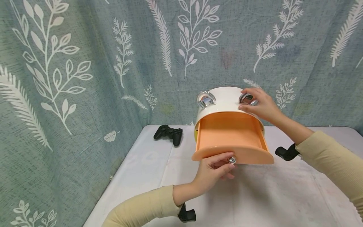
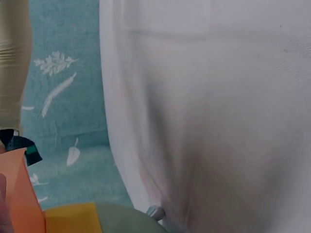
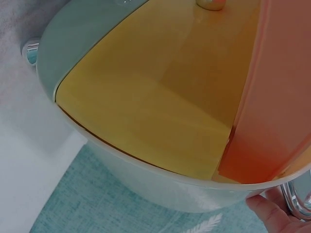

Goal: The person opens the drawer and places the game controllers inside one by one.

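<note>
A white rounded drawer box stands on the table, its orange top drawer pulled well out. My left hand pinches the small silver knob on that drawer's front, index finger above and thumb below. On top of the box sit two shiny chrome rings. The left chrome ring is untouched, while my right hand grips the right chrome ring. Below the orange drawer, a yellow drawer and a green drawer are pushed in, as the right wrist view shows.
A black game controller lies left of the box on the white-covered table. Behind it and along the left hangs a teal leaf-patterned curtain. A small silver foot shows beside the green drawer.
</note>
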The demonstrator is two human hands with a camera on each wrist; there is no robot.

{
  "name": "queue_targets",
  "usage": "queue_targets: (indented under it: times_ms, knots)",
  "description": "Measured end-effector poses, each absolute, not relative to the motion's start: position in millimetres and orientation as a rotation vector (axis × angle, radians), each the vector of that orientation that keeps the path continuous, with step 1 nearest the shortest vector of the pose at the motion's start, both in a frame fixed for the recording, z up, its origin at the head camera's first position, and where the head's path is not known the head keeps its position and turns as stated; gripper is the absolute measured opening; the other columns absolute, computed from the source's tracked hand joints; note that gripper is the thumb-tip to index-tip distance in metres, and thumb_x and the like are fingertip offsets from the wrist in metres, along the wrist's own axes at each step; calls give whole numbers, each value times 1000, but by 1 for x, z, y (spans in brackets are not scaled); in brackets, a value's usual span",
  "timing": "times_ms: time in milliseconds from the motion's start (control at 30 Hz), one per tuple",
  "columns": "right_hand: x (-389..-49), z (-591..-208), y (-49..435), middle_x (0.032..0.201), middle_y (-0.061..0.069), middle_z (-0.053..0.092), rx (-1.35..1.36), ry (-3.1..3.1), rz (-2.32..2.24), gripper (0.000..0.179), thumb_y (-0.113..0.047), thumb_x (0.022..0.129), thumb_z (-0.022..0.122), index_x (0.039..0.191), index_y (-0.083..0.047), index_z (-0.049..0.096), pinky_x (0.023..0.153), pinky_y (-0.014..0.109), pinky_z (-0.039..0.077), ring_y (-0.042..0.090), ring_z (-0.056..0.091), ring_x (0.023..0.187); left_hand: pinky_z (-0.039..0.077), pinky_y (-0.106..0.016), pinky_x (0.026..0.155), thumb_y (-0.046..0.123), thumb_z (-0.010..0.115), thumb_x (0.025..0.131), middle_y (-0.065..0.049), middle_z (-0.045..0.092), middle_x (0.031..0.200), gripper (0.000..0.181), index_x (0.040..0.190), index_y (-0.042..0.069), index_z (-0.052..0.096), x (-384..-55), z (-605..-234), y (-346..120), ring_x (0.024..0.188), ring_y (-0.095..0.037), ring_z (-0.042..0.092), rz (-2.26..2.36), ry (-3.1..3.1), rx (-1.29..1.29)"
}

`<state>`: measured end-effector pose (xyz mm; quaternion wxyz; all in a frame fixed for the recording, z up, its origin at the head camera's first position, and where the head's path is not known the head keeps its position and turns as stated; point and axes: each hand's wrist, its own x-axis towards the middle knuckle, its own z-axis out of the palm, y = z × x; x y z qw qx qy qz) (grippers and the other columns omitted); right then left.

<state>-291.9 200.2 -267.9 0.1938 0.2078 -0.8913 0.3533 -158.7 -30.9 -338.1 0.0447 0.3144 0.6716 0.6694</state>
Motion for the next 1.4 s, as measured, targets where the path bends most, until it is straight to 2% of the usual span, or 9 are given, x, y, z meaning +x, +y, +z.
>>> queue_targets:
  times_ms: [100, 267, 600, 767, 900, 1000, 1167, 1333, 1400]
  knots:
    - [-292, -268, 200, 121, 7, 38, 583, -2502, 998, 54, -37, 71, 63, 118, -16, 45, 67, 41, 34, 23, 41, 87, 44, -36, 43, 5, 57, 77, -27, 57, 80, 32, 109, -1, 53, -159, -336, -35, 54, -34, 57, 2066, 2029, 1017]
    - [-293, -269, 201, 121, 6, 37, 583, -2500, 1006, 54, -37, 71, 63, 118, -17, 44, 67, 42, 34, 23, 41, 88, 46, -41, 46, 3, 57, 77, -30, 56, 78, 33, 109, -3, 52, -159, -331, -45, 48, -31, 56, 2084, 2000, 967]
    - [-292, -269, 201, 121, 6, 38, 586, -2494, 999, 54, -36, 71, 63, 118, -18, 44, 67, 42, 34, 23, 42, 87, 38, -33, 37, 2, 55, 78, -26, 59, 76, 31, 108, -5, 52, -168, -320, -70, 48, -26, 57, 2084, 2157, 1110]
    - [-293, -268, 201, 121, 6, 37, 582, -2499, 1004, 54, -36, 71, 63, 119, -18, 44, 66, 41, 34, 23, 42, 87, 42, -29, 42, 6, 56, 78, -14, 63, 81, 37, 114, -1, 49, -186, -314, -89, 53, -21, 59, 2078, 2137, 1139]
    - [-293, -268, 201, 121, 5, 38, 580, -2501, 1004, 54, -36, 71, 63, 118, -18, 44, 66, 41, 34, 23, 41, 88, 45, -29, 48, 7, 57, 78, 0, 64, 83, 40, 114, -6, 45, -203, -304, -106, 57, -19, 60, 2088, 2108, 1229]
    - [-293, -268, 200, 120, 5, 38, 585, -2499, 1008, 53, -36, 71, 63, 118, -18, 44, 66, 41, 34, 23, 41, 88, 46, -31, 51, 9, 57, 78, 5, 63, 83, 38, 114, -2, 48, -216, -298, -119, 59, -17, 60, 2110, 2170, 1262]
    - [-293, -268, 200, 120, 6, 38, 599, -2491, 1010, 54, -36, 72, 63, 118, -17, 44, 67, 42, 34, 23, 41, 88, 47, -36, 57, 11, 57, 78, 5, 63, 86, 37, 114, 11, 51, -245, -296, -140, 67, -15, 61, 2077, 2362, 1125]
    - [-293, -268, 201, 120, 6, 38, 598, -2491, 1005, 54, -36, 71, 62, 119, -17, 44, 68, 42, 34, 23, 42, 88, 47, -30, 59, 13, 57, 78, 0, 63, 88, 38, 116, 13, 50, -277, -309, -156, 72, -13, 60, 2025, 2536, 900]
    - [-294, -268, 200, 120, 6, 38, 596, -2492, 1006, 54, -37, 71, 62, 119, -17, 44, 68, 43, 34, 23, 42, 88, 47, -32, 60, 15, 57, 78, -5, 62, 91, 38, 116, 14, 49, -289, -317, -160, 74, -13, 60, 2007, 2596, 856]
